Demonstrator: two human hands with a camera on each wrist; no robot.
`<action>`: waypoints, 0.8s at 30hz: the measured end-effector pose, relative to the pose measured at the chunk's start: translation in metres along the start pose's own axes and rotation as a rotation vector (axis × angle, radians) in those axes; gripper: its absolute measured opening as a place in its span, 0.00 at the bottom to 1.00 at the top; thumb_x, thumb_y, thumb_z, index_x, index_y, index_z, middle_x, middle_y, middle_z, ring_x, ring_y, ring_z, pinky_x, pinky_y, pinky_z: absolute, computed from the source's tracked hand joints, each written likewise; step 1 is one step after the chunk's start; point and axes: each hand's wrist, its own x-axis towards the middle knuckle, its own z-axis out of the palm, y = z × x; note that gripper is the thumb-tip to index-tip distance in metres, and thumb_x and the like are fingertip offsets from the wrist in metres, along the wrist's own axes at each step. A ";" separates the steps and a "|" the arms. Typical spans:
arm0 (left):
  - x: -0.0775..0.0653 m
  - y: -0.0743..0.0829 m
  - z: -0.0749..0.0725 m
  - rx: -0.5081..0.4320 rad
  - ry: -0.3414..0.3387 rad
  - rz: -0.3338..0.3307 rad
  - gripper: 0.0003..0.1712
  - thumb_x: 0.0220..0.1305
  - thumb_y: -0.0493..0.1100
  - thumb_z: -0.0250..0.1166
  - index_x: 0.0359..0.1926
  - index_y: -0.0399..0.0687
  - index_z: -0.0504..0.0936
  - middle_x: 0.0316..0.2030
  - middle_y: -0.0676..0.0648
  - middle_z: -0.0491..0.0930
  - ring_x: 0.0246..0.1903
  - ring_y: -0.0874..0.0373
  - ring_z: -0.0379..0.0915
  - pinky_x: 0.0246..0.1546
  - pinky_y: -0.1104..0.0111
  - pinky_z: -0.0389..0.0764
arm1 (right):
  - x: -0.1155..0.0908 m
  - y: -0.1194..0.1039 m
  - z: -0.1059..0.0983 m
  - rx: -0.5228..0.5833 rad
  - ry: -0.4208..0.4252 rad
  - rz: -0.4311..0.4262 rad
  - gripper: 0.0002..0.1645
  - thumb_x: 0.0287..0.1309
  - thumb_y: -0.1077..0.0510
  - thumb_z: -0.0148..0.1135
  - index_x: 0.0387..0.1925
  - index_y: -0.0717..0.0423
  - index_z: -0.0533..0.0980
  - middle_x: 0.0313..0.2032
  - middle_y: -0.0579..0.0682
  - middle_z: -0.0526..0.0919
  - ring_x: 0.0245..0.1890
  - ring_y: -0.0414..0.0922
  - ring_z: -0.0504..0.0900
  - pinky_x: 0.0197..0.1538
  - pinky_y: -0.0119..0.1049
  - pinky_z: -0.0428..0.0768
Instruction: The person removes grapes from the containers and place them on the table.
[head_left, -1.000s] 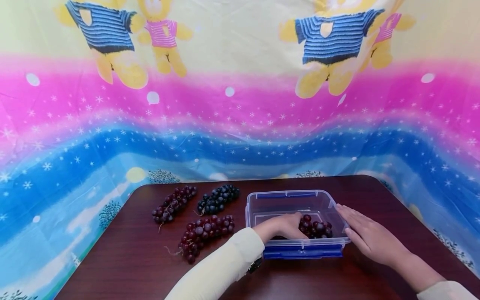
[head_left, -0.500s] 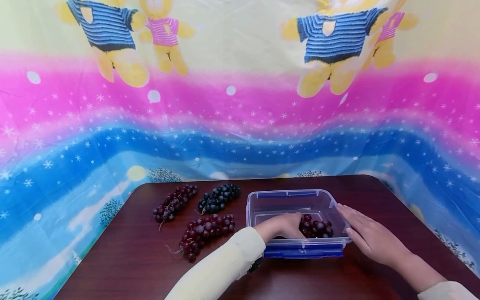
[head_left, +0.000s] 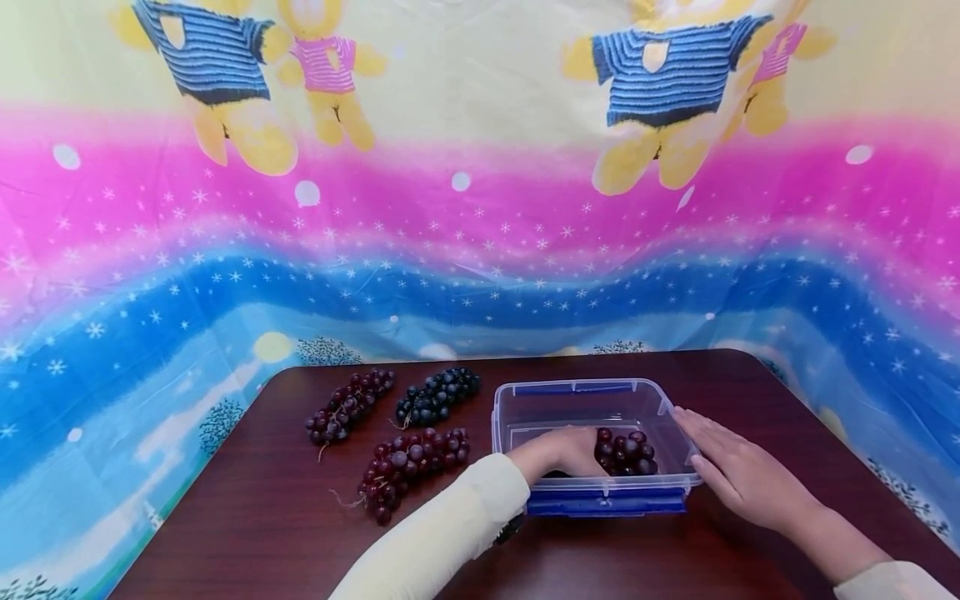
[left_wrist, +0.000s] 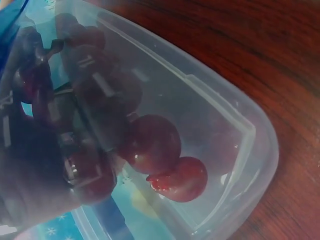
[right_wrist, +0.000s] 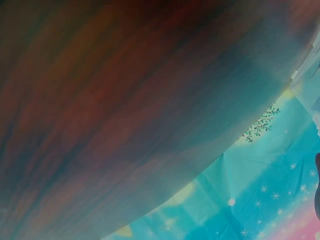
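A clear plastic container (head_left: pixel 606 502) with blue clips stands uncovered on the table. Inside it, at the right end, lies a bunch of dark red grapes (head_left: pixel 628 457). My left hand (head_left: pixel 573 450) reaches down into the box from the left and grips the bunch at its left side; the front wall hides most of its fingers. Through the clear plastic, the left wrist view shows single grapes (left_wrist: pixel 156 145) close beside the dim hand. My right hand (head_left: pixel 746 479) rests against the container's right side with fingers straight. The right wrist view shows only table and backdrop.
Left of the box lie two red grape bunches, one nearer (head_left: pixel 408 462) and one farther back (head_left: pixel 347 408). A blue-black bunch (head_left: pixel 438 396) lies behind the nearer one. The dark wooden table (head_left: pixel 255 500) meets a patterned cloth backdrop (head_left: pixel 480 208).
The grapes in the container have shifted and turned slightly to the left beside my left hand. My right hand has stayed on the container's side.
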 end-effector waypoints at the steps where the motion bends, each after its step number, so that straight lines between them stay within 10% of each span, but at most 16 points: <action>1: 0.000 0.000 0.000 0.004 0.004 -0.003 0.41 0.54 0.61 0.70 0.64 0.46 0.72 0.58 0.53 0.75 0.58 0.59 0.70 0.53 0.69 0.73 | 0.000 0.000 0.000 0.000 -0.001 0.002 0.39 0.60 0.60 0.63 0.71 0.59 0.62 0.66 0.59 0.68 0.70 0.28 0.45 0.68 0.21 0.42; 16: -0.003 0.001 0.000 -0.036 0.015 -0.049 0.51 0.51 0.62 0.71 0.69 0.44 0.63 0.61 0.51 0.72 0.60 0.59 0.68 0.53 0.68 0.73 | 0.000 -0.002 0.000 -0.011 -0.006 0.015 0.38 0.61 0.59 0.62 0.71 0.58 0.62 0.66 0.59 0.68 0.70 0.27 0.44 0.67 0.19 0.40; 24: 0.000 -0.002 0.000 -0.034 -0.002 0.039 0.35 0.52 0.59 0.71 0.56 0.45 0.77 0.48 0.54 0.80 0.47 0.63 0.75 0.46 0.72 0.75 | -0.001 -0.002 0.000 -0.012 -0.017 0.030 0.38 0.63 0.58 0.61 0.72 0.57 0.61 0.67 0.58 0.67 0.70 0.28 0.44 0.66 0.18 0.39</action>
